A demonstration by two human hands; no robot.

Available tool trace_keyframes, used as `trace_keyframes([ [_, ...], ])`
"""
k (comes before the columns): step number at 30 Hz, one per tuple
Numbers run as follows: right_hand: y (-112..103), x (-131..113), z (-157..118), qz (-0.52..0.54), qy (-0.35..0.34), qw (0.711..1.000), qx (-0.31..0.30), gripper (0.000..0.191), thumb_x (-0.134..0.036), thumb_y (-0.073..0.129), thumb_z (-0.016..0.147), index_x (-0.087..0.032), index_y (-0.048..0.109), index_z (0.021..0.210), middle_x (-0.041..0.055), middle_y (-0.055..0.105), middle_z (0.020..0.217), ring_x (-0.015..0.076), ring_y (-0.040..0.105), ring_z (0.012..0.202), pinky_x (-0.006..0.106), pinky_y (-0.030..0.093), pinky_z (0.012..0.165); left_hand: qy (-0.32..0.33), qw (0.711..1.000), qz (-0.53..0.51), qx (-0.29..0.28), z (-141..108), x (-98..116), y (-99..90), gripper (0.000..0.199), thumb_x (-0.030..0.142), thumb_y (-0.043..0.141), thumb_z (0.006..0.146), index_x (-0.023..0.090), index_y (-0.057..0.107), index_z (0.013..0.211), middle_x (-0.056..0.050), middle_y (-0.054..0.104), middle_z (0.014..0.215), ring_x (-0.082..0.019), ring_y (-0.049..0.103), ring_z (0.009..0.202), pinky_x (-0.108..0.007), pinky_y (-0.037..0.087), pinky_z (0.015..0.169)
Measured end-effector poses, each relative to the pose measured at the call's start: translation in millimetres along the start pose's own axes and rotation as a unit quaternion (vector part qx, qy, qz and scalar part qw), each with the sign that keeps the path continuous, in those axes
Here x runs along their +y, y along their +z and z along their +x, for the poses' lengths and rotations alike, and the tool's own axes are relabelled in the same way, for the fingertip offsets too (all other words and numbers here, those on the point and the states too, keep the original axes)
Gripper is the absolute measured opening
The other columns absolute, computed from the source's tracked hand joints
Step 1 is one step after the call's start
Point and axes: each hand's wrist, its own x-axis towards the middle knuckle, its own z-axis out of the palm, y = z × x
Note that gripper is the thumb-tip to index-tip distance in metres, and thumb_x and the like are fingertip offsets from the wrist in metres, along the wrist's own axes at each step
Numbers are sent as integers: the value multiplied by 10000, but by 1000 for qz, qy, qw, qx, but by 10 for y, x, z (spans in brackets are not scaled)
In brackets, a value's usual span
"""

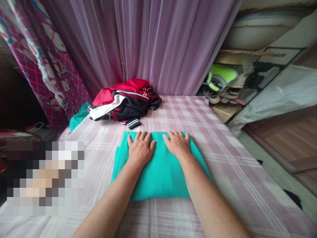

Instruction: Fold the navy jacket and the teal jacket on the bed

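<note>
A folded teal cloth (160, 175) lies flat on the plaid-covered surface in front of me, its lower layers showing at the left and right sides. My left hand (141, 147) rests palm down on its far left part, fingers spread. Toward the far right part, my right hand (177, 142) also presses flat on the cloth with the fingers stretched out. Neither hand grips anything. What kind of item the teal cloth is, I cannot tell from its folded shape.
Beyond the cloth sits a heap of clothes with a dark striped jacket (133, 107) and a red garment (131, 86). Another teal piece (79, 115) hangs near the left edge. Purple curtains (158, 43) close off the back. A shoe rack (269, 76) stands right; a blurred patch covers the left.
</note>
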Motion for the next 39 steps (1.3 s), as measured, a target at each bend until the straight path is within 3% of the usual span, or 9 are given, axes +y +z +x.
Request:
trace_keyframes([
  [39, -6, -3, -6, 6, -2, 1000, 4, 463, -445, 327, 1026, -246, 614, 1330, 89, 594, 1426, 277, 427, 1360, 592, 131, 1171, -4, 1000, 0, -2, 0, 18, -19, 458, 450, 377, 1001, 309, 544, 1404, -75, 529, 1507, -317, 384, 1449, -709, 165, 1177],
])
